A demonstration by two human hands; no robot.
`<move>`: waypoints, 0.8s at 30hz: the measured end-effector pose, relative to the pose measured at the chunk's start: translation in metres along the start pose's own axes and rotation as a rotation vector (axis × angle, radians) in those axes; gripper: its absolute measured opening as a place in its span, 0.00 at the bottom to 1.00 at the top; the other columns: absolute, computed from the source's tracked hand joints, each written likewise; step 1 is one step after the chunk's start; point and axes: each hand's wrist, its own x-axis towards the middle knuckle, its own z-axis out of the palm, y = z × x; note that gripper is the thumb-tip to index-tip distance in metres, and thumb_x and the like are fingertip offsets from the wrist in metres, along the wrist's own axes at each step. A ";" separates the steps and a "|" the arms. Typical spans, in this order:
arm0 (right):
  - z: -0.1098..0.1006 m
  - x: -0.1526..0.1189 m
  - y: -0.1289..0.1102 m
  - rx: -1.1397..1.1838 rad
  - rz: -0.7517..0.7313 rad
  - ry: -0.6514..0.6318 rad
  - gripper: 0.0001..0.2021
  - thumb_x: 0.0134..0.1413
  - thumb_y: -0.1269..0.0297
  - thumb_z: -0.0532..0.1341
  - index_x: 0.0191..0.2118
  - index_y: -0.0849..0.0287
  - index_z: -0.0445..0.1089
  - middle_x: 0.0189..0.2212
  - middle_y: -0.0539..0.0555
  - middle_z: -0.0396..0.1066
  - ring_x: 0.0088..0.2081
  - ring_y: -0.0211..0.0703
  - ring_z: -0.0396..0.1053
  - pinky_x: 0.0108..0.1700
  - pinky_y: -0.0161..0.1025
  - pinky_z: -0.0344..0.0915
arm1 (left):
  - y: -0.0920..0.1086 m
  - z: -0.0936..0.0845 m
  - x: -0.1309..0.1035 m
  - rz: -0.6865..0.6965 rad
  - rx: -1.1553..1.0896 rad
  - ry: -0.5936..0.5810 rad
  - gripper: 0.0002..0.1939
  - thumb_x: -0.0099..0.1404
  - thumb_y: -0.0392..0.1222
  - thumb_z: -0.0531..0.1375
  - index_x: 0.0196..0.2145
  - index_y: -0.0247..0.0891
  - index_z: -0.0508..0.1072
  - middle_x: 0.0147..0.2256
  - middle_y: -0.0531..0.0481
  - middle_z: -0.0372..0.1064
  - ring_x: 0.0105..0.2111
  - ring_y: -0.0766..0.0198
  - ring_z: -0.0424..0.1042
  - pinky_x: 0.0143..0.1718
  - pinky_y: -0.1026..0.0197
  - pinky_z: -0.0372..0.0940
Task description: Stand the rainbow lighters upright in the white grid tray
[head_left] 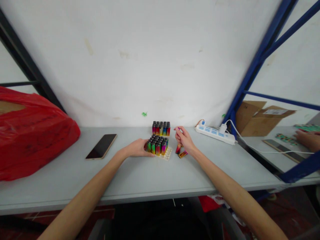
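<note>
A block of upright rainbow-coloured lighters (pixel 157 146) with black tops stands in a pale tray (pixel 168 154), whose right side shows vacant slots. My left hand (pixel 140 148) grips the left side of this block, thumb in front. Behind it, near the wall, stands a second group of similar lighters (pixel 161 128). My right hand (pixel 183 138) is raised to the right of both groups, fingers pinched together on something small that I cannot make out. Just below it, a few loose lighters (pixel 183 154) lie on the grey table (pixel 140 180).
A dark phone (pixel 102 146) lies left of the tray, beside a large red plastic bag (pixel 37 133). At right are a white power strip (pixel 215 132) with a cable, a blue frame (pixel 240 96), a cardboard box (pixel 260 118) and another person's hand (pixel 308 139).
</note>
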 end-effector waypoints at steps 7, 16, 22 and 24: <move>0.004 -0.004 0.012 -0.496 -0.106 0.156 0.25 0.58 0.46 0.56 0.18 0.58 0.61 0.15 0.47 0.57 0.20 0.35 0.55 0.25 0.35 0.52 | 0.002 -0.001 0.000 -0.023 0.030 0.000 0.32 0.51 0.68 0.64 0.41 0.37 0.75 0.31 0.52 0.74 0.28 0.60 0.69 0.27 0.63 0.57; 0.011 -0.016 0.001 -0.559 -0.249 0.089 0.21 0.63 0.46 0.52 0.26 0.56 0.61 0.19 0.46 0.60 0.23 0.37 0.58 0.28 0.34 0.55 | 0.004 -0.003 -0.001 -0.036 0.040 0.003 0.33 0.51 0.67 0.65 0.43 0.37 0.74 0.30 0.53 0.73 0.27 0.62 0.67 0.27 0.64 0.57; 0.010 -0.029 -0.018 -0.729 -0.459 -0.143 0.17 0.69 0.50 0.48 0.36 0.56 0.64 0.32 0.53 0.68 0.33 0.41 0.66 0.38 0.37 0.63 | 0.001 -0.002 0.000 -0.024 -0.006 -0.010 0.32 0.50 0.66 0.65 0.43 0.37 0.75 0.29 0.53 0.73 0.28 0.62 0.68 0.28 0.64 0.59; 0.011 -0.031 -0.021 -0.865 -0.544 -0.177 0.18 0.69 0.50 0.50 0.33 0.57 0.65 0.32 0.54 0.67 0.35 0.42 0.65 0.40 0.38 0.61 | 0.001 -0.002 0.000 -0.025 -0.021 -0.015 0.32 0.50 0.66 0.65 0.44 0.38 0.75 0.30 0.53 0.73 0.28 0.61 0.69 0.28 0.63 0.59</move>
